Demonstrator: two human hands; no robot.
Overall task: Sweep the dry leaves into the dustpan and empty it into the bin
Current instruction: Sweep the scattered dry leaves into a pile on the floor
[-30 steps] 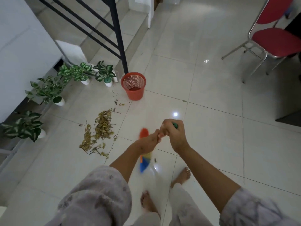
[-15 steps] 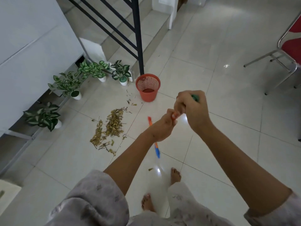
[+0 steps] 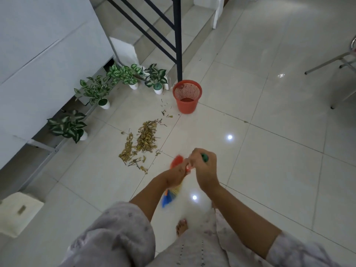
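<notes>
Since half a second ago both hands have dropped lower and nearer the body, and the broom head, then a thin streak ahead of the left hand, now shows as a blurred red, yellow and blue patch under the left forearm.

Right hand [image 3: 207, 168] closed in a fist round the green top end of the broom [image 3: 170, 195] handle. Left hand [image 3: 178, 175] closed on the handle just below, knuckles touching the right hand. Broom blurred with motion; exact shape cannot be told.

Dry leaves [image 3: 141, 140] lie in a loose heap on the pale tiled floor [image 3: 269, 170], ahead and left of the hands, apart from the broom. A thin scatter of bits trails from the heap toward the bin [image 3: 186, 97], an orange mesh basket standing upright at the foot of the dark stair rail [image 3: 178, 35]. Something dark at the bin's bottom; cannot tell what.

Four potted plants [image 3: 96, 91] in white pots line the wall left of the bin. Chair legs [image 3: 335, 62] at far right. One bare foot [image 3: 182, 227] visible below the hands.
</notes>
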